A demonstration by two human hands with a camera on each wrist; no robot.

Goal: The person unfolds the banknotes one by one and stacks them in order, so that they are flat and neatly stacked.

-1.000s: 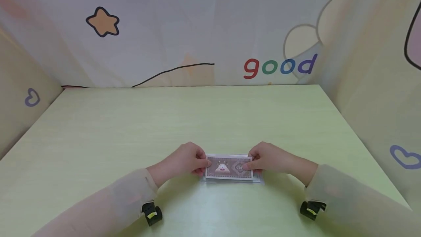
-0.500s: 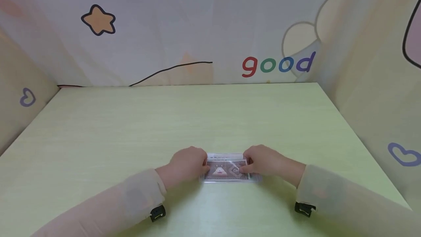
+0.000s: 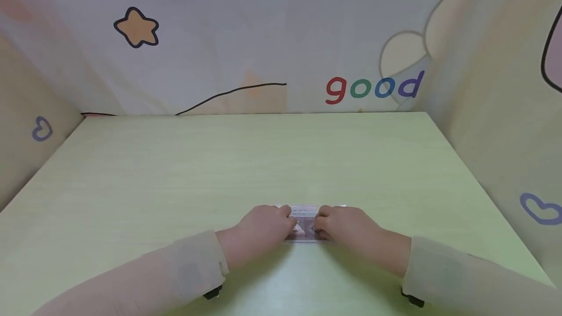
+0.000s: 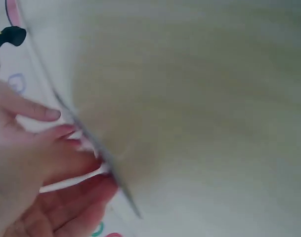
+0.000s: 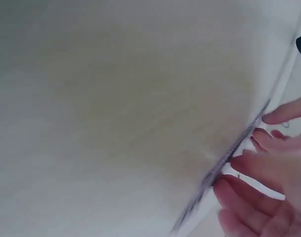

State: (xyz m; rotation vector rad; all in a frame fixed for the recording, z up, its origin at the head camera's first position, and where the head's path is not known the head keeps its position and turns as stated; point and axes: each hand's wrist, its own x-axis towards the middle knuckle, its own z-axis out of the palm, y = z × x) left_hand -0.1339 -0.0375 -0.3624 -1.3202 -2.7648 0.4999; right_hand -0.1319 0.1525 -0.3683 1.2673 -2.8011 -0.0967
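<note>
A flat purplish-grey card (image 3: 307, 233) with a white cartoon figure lies within a clear plastic sleeve (image 3: 304, 210), near the front of the table. My left hand (image 3: 265, 228) covers its left part, its fingertips resting on the face. From the other side my right hand (image 3: 351, 226) rests its bent fingers on the right part, so only the middle strip shows. In both wrist views the card appears as a thin slanted edge, with fingertips touching one side of it. No finger visibly wraps around it.
The pale green table (image 3: 241, 160) extends behind and to both sides of the hands. A printed cloth backdrop (image 3: 219, 38) with a star and the word "good" rises at its back edge, and similar cloth walls flank the left and right.
Both hands have slid inward from the ends of the card onto its face, drawing closer together. Earlier they pinched its ends, and it has since settled flat within the sleeve's outline.
</note>
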